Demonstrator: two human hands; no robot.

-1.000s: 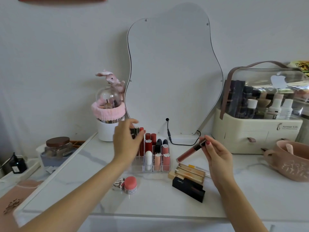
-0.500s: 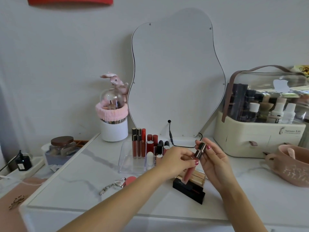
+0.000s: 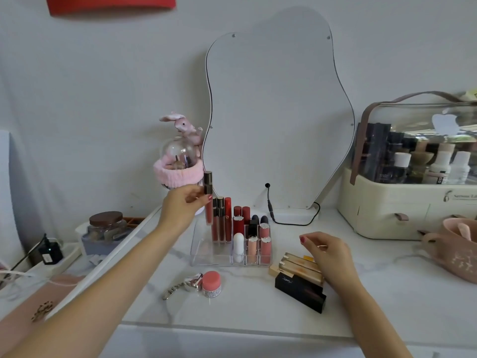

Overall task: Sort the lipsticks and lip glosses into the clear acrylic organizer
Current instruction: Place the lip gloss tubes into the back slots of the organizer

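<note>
The clear acrylic organizer (image 3: 204, 250) stands on the white marble tabletop before the mirror, with several red, pink and black lipsticks upright in its cells. My left hand (image 3: 182, 206) holds a lip gloss (image 3: 208, 200) with a dark cap upright over the organizer's back left corner, beside the tall glosses (image 3: 221, 219) standing there. My right hand (image 3: 326, 254) hovers with loose fingers over several gold lipstick tubes (image 3: 296, 266) and a black lipstick box (image 3: 300, 289) lying right of the organizer.
A pink-lidded jar (image 3: 211, 283) and a silver keychain (image 3: 180, 286) lie in front of the organizer. A wavy mirror (image 3: 276, 112) with its black cable, a bunny globe (image 3: 179, 161), a cream cosmetics case (image 3: 407, 202) and a pink bowl (image 3: 459, 249) line the back and right.
The lip gloss passed from my right hand to my left, which carried it left and up over the organizer's back corner. My right hand dropped toward the gold tubes.
</note>
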